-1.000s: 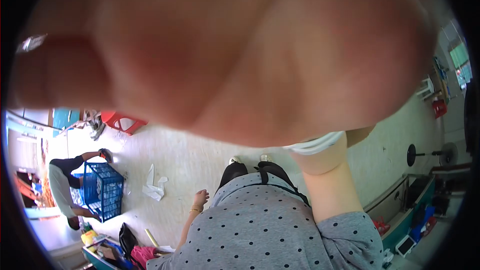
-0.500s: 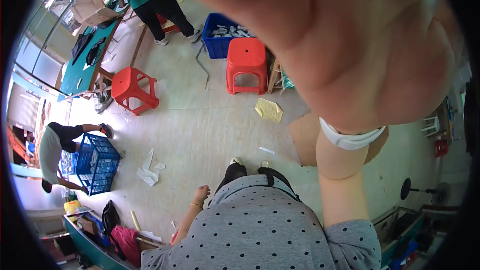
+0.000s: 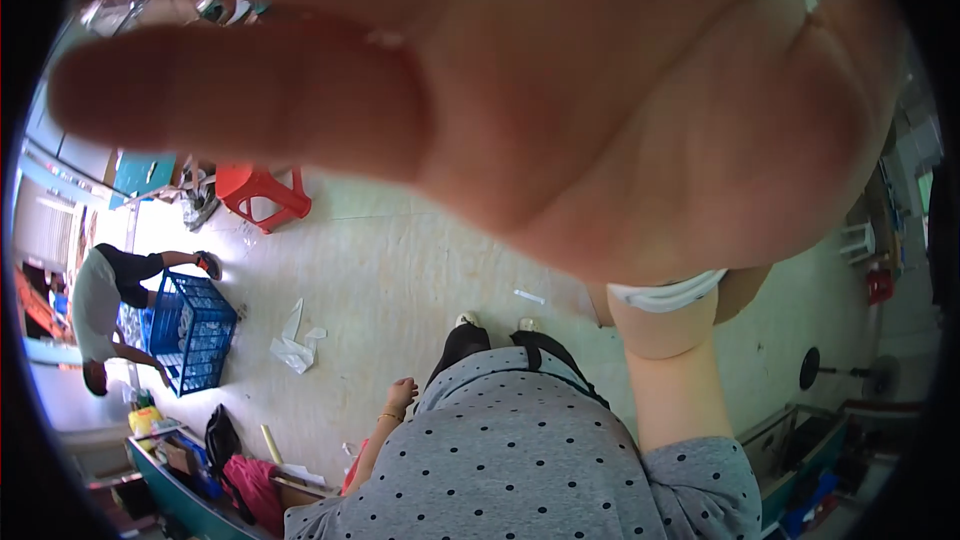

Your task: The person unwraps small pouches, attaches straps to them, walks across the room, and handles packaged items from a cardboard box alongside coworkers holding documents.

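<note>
My right hand (image 3: 640,130) is raised close in front of the camera, its palm large and blurred. One finger stretches out to the left, with a gap above it; nothing shows in its grasp. A white band (image 3: 665,293) circles that wrist. Down at my left side hangs my left hand (image 3: 402,397), its fingers curled in and no object visible in them. A thin bracelet (image 3: 389,414) sits on the left wrist. Both hands are away from the things on the floor.
At left a person (image 3: 95,305) bends over a blue plastic crate (image 3: 200,335). A red stool (image 3: 262,195) stands beyond it. Paper scraps (image 3: 295,345) and a white strip (image 3: 529,297) lie on the floor. Behind left is a green-edged bench (image 3: 165,475).
My right hand has swung left and lower across the view, now covering the blue bin, one red stool and the person in green. The left hand stays at my side.
</note>
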A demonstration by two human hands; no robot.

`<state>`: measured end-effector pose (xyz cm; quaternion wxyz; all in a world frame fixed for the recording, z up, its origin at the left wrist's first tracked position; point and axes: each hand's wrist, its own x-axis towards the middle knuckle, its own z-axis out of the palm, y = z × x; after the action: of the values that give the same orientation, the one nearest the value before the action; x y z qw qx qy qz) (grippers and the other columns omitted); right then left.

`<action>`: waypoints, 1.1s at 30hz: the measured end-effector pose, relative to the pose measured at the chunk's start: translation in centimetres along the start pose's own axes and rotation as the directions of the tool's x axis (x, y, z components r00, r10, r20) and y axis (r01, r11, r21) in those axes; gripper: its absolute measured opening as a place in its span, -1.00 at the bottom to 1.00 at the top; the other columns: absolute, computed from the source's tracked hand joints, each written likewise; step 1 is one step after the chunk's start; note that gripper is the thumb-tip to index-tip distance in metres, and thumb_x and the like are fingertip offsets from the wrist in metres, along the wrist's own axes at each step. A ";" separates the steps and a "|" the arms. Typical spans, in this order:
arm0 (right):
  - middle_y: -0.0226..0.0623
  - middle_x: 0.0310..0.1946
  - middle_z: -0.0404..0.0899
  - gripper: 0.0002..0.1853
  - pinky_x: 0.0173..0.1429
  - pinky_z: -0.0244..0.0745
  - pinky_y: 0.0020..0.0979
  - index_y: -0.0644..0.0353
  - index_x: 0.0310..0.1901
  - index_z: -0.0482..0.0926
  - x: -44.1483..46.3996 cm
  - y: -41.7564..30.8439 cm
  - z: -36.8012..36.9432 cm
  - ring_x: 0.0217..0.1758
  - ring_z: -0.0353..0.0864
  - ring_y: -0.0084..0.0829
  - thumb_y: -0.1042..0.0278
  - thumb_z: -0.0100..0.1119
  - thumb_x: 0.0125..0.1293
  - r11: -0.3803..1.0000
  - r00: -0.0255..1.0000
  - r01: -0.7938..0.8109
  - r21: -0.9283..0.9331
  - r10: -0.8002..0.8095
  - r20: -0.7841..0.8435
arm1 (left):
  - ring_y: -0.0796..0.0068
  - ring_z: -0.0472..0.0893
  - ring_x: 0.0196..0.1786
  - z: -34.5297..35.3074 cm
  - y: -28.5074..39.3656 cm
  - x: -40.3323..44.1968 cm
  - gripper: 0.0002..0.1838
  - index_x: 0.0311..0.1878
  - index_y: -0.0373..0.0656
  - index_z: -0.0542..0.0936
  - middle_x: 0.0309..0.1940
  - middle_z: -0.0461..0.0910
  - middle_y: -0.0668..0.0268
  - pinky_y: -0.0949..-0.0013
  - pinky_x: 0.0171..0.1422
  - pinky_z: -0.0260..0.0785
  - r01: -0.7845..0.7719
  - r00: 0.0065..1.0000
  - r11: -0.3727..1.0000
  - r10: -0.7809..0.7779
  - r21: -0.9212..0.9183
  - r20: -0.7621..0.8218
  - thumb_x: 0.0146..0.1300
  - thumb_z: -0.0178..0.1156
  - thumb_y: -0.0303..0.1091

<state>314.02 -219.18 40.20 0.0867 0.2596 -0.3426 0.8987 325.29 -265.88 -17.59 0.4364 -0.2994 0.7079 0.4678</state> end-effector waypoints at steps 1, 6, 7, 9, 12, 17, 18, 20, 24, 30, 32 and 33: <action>0.18 0.44 -0.15 -0.10 0.55 -0.22 -0.02 0.36 0.43 -0.15 0.5 1.1 -0.5 0.53 -0.14 -0.01 -0.32 -0.34 0.39 1.000 0.999 0.016 -0.002 -0.016 -0.031 | 0.47 0.58 -0.28 0.3 1.1 -1.1 -0.61 0.07 -0.21 0.52 -0.21 0.60 0.29 0.41 -0.36 0.40 -0.041 0.999 0.993 0.037 0.114 0.037 0.27 0.10 -0.19; 0.19 0.44 -0.15 -0.10 0.55 -0.22 -0.02 0.36 0.43 -0.14 -7.5 0.8 -1.2 0.53 -0.13 -0.01 -0.32 -0.34 0.39 0.992 0.955 0.120 -0.050 -0.129 -0.267 | 0.47 0.51 -0.33 -1.1 4.3 -2.7 -0.68 -0.05 -0.20 0.51 -0.30 0.54 0.30 0.38 -0.37 0.37 -0.191 0.980 0.876 0.143 0.443 0.140 0.30 0.04 -0.15; 0.19 0.44 -0.14 -0.10 0.55 -0.21 -0.02 0.36 0.43 -0.14 -8.9 0.1 -1.6 0.53 -0.13 -0.01 -0.32 -0.34 0.39 0.988 0.937 0.142 -0.067 -0.156 -0.312 | 0.48 0.49 -0.38 -1.3 5.0 -2.7 -0.69 -0.11 -0.20 0.51 -0.36 0.53 0.30 0.37 -0.40 0.35 -0.238 0.970 0.838 0.178 0.491 0.167 0.31 0.02 -0.14; 0.19 0.44 -0.14 -0.10 0.55 -0.21 -0.02 0.37 0.43 -0.14 -7.9 1.5 -2.9 0.53 -0.13 -0.01 -0.32 -0.34 0.39 0.979 0.898 0.183 -0.094 -0.205 -0.390 | 0.50 0.44 -0.49 -1.8 6.8 -2.5 -0.68 -0.23 -0.20 0.53 -0.47 0.50 0.30 0.37 -0.47 0.31 -0.332 0.943 0.753 0.247 0.568 0.224 0.34 -0.03 -0.12; 0.19 0.44 -0.14 -0.10 0.55 -0.21 -0.02 0.37 0.43 -0.14 -11.5 0.6 -4.2 0.53 -0.13 -0.01 -0.33 -0.34 0.39 0.961 0.829 0.245 -0.125 -0.274 -0.487 | 0.45 0.50 -0.38 -4.8 8.7 2.0 -0.67 -0.11 -0.17 0.53 -0.34 0.56 0.27 0.35 -0.37 0.34 -0.213 0.975 0.769 0.124 0.603 0.186 0.31 0.02 -0.09; 0.19 0.44 -0.13 -0.10 0.55 -0.20 -0.02 0.37 0.43 -0.13 -22.6 -6.6 -6.3 0.53 -0.12 -0.01 -0.33 -0.34 0.39 0.927 0.710 0.338 -0.164 -0.365 -0.602 | 0.40 0.62 -0.22 -2.7 16.2 3.5 -0.54 0.08 -0.23 0.54 -0.20 0.64 0.27 0.36 -0.23 0.46 -0.150 0.988 0.732 0.130 0.664 0.080 0.30 0.10 -0.05; 0.19 0.44 -0.13 -0.10 0.55 -0.20 -0.02 0.37 0.43 -0.13 -22.7 -6.8 -7.3 0.53 -0.12 -0.01 -0.33 -0.34 0.39 0.920 0.686 0.354 -0.170 -0.379 -0.621 | 0.47 0.57 -0.31 1.3 18.5 0.1 -0.54 0.09 -0.23 0.53 -0.19 0.62 0.24 0.48 -0.32 0.34 -0.164 0.986 0.766 0.153 0.622 0.072 0.28 0.12 -0.08; 0.19 0.44 -0.13 -0.10 0.55 -0.20 -0.02 0.37 0.43 -0.13 -24.8 -10.2 -11.4 0.53 -0.12 -0.01 -0.33 -0.34 0.39 0.903 0.638 0.384 -0.192 -0.410 -0.652 | 0.50 0.57 -0.30 4.8 20.4 0.1 -0.55 0.11 -0.22 0.52 -0.19 0.62 0.25 0.48 -0.32 0.33 -0.204 0.979 0.723 0.160 0.660 0.128 0.28 0.11 -0.10; 0.20 0.44 -0.12 -0.10 0.55 -0.20 -0.02 0.37 0.43 -0.12 -34.3 -17.0 -11.0 0.53 -0.11 -0.01 -0.33 -0.34 0.39 0.863 0.559 0.437 -0.253 -0.481 -0.676 | 0.47 0.58 -0.26 15.8 21.8 -0.5 -0.65 0.06 -0.26 0.55 -0.21 0.63 0.22 0.44 -0.20 0.44 -0.411 0.911 0.612 0.254 0.676 0.324 0.31 0.09 -0.26; 0.20 0.44 -0.11 -0.10 0.55 -0.19 -0.02 0.38 0.43 -0.11 -46.5 -22.9 -9.2 0.53 -0.11 -0.01 -0.33 -0.34 0.39 0.824 0.481 0.487 -0.288 -0.529 -0.699 | 0.52 0.57 -0.15 41.0 25.0 -10.0 -0.71 0.02 -0.34 0.55 -0.21 0.62 0.23 0.46 -0.02 0.42 -0.846 0.531 0.274 0.506 0.457 0.680 0.34 0.08 -0.36; 0.20 0.44 -0.11 -0.10 0.55 -0.19 -0.02 0.38 0.43 -0.11 -48.0 -23.6 -10.0 0.53 -0.10 -0.01 -0.33 -0.34 0.39 0.816 0.459 0.501 -0.287 -0.532 -0.712 | 0.52 0.56 -0.12 48.4 26.2 -13.0 -0.73 0.03 -0.30 0.56 -0.19 0.63 0.24 0.47 0.02 0.40 -0.912 0.408 0.167 0.476 0.375 0.780 0.34 0.10 -0.38; 0.20 0.44 -0.11 -0.10 0.55 -0.19 -0.02 0.38 0.43 -0.11 -47.4 -23.6 -11.6 0.53 -0.10 -0.01 -0.33 -0.34 0.39 0.813 0.449 0.509 -0.283 -0.531 -0.719 | 0.53 0.56 -0.11 51.5 26.7 -13.2 -0.74 0.03 -0.29 0.56 -0.18 0.62 0.24 0.47 0.02 0.41 -0.928 0.372 0.162 0.435 0.335 0.820 0.35 0.10 -0.37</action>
<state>357.46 -192.71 21.44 0.4981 -0.0594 -0.1871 0.8446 326.31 -207.92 -4.34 0.4142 0.4517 0.7220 0.3211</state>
